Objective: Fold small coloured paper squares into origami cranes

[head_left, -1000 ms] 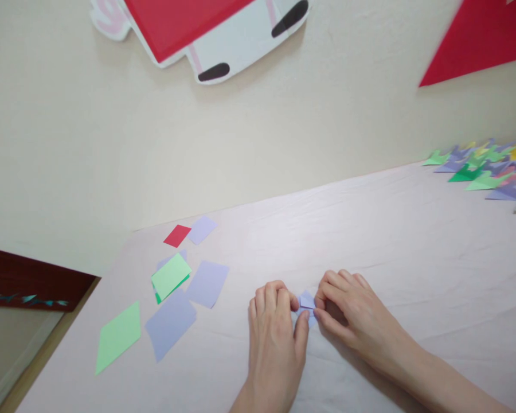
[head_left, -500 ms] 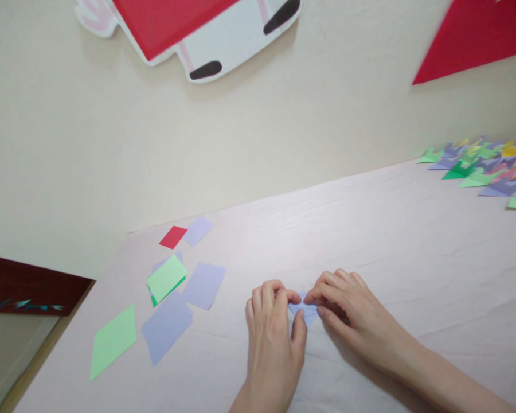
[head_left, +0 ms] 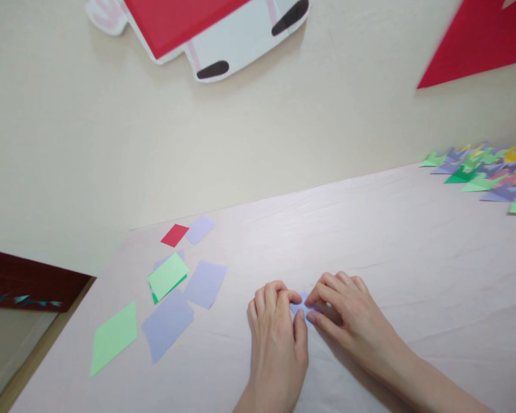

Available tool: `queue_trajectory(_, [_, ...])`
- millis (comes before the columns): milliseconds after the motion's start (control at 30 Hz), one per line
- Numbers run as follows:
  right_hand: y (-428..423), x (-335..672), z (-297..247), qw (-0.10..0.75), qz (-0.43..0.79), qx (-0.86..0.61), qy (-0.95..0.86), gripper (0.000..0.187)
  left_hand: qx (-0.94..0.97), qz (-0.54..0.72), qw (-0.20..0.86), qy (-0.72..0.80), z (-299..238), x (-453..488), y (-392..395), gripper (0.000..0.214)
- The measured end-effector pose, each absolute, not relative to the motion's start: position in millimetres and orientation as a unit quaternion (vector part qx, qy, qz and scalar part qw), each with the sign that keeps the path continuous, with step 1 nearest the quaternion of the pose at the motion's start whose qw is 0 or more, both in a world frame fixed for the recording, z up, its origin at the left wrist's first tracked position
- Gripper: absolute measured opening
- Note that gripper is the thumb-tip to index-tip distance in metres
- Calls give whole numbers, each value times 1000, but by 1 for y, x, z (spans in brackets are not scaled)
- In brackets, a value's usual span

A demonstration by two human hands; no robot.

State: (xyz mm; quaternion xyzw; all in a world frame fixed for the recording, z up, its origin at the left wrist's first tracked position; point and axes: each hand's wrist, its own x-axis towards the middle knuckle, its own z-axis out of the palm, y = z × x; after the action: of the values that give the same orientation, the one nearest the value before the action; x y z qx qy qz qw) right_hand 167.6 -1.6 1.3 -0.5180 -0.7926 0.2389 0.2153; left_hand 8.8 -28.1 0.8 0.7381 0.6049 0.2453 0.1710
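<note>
A small light purple piece of paper (head_left: 298, 307) lies on the pale cloth between my two hands, mostly covered by the fingers. My left hand (head_left: 278, 332) is closed at its left edge, with the index finger and thumb bent onto it. From the other side my right hand (head_left: 348, 312) holds it, thumb and index fingertip touching the paper. The paper looks folded, but the fingers hide most of its shape.
Loose paper squares lie at the left, among them a red one (head_left: 175, 235), a light green one (head_left: 114, 338) and a purple one (head_left: 167, 326). Several folded paper shapes (head_left: 481, 172) stand crowded at the far right. A wall (head_left: 249, 137) with red cut-outs rises behind the table (head_left: 395, 241).
My right thumb has moved left and inward over the paper, covering more of it. My left hand has barely moved, and the view has shifted slightly.
</note>
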Motion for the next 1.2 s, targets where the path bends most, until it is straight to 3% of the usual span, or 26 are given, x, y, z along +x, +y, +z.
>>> queue_trajectory(967, [-4, 167, -1, 228, 227, -512, -797, 10, 735, 229, 209, 603, 4, 6, -30, 20])
queue_trajectory(1200, [-4, 169, -2, 235, 223, -500, -803, 10, 744, 228, 180, 601, 4, 5, -30, 8])
